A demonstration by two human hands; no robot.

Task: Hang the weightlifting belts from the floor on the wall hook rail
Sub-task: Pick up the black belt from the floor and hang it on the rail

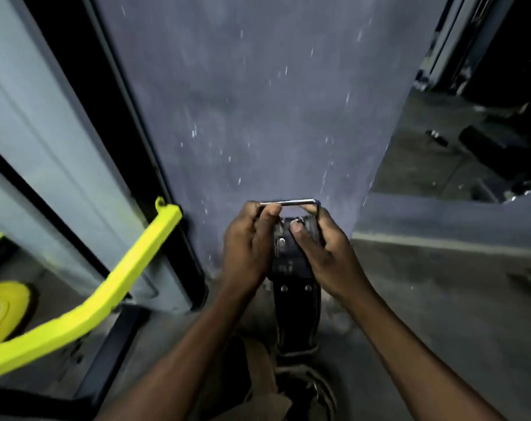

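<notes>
A black leather weightlifting belt (pixel 294 299) hangs down in front of me, its steel buckle (pixel 288 202) at the top. My left hand (pixel 247 241) pinches the left end of the buckle bar. My right hand (pixel 322 253) grips the belt's right edge just under the buckle, thumb pressed on the strap. Both hands hold it close to a blue-grey speckled wall (pixel 258 101). More belts (pixel 303 387) lie on the floor below, blurred and partly hidden by my arms. No hook rail shows in this view.
A bright yellow bar (pixel 115 284) of a gym machine slants across the lower left, with a yellow weight plate (pixel 2 311) beside it. A black-framed grey panel (pixel 60 147) stands left of the wall. A dark bench and equipment (pixel 495 147) sit at the right on grey floor.
</notes>
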